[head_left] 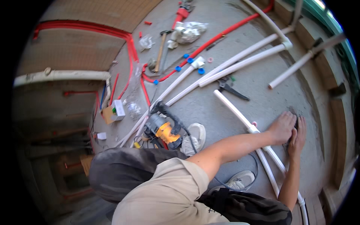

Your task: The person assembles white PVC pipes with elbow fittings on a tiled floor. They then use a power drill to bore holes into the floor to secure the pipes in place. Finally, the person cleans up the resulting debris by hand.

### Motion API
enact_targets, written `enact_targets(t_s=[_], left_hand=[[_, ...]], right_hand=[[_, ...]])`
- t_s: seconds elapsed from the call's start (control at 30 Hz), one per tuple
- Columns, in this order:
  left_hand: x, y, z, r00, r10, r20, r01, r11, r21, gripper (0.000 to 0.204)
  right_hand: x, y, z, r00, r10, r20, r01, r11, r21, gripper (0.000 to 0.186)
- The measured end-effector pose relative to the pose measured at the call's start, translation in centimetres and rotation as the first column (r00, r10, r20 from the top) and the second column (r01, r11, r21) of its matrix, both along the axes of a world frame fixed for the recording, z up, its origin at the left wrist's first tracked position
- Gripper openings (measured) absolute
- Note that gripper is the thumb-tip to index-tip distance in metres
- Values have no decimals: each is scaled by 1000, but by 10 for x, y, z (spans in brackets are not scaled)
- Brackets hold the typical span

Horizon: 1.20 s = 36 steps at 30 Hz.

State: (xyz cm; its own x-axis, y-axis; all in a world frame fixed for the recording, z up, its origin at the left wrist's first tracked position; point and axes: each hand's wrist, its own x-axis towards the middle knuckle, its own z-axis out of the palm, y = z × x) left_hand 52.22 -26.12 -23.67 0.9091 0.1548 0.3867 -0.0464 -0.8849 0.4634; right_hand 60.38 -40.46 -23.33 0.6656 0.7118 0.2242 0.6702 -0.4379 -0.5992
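Both my hands are down on the grey concrete floor at the right, side by side and nearly touching. My left hand [283,127] lies palm down, its fingers stretched forward and held close together. Just right of it, my right hand [299,135] rests on its edge with the fingers extended. A dark patch [294,109] of dirt shows at the fingertips; what lies between the palms is hidden. Nearest to my hands, a white plastic pipe [232,108] with a white fitting [254,130] runs under my left forearm. A second white pipe [267,170] lies beside it.
Long white pipes [243,67] and a red pipe [225,33] cross the floor ahead. A yellow-black power tool [165,129] with a cord stands beside my shoe [197,135]. Black pipe cutters [234,90], a hammer [161,52] and bagged white fittings [189,32] lie farther off.
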Motion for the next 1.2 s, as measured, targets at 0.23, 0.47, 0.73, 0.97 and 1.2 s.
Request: enact_targets(t_s=[0.23, 0.47, 0.73, 0.97, 1.2], left_hand=[[1, 10, 1, 987, 19, -161, -59, 967, -246, 41], [11, -12, -6, 999, 18, -27, -25, 961, -276, 29], [13, -13, -9, 994, 109, 21, -108, 993, -50, 27], [14, -12, 7, 994, 63, -85, -95, 887, -451, 24], [23, -46, 18, 918, 193, -345, -389, 285, -876, 43]], right_hand=[[-4, -7, -10, 999, -4, 52, 4, 1000, 4, 49], [-6, -10, -23, 995, -93, 36, 94, 995, -17, 52], [-12, 1, -14, 982, -180, 59, 183, 982, -43, 49], [-27, 18, -19, 933, -339, -121, 352, 930, 104, 47], [-30, 39, 6, 548, -76, -833, 686, 611, 395, 45]])
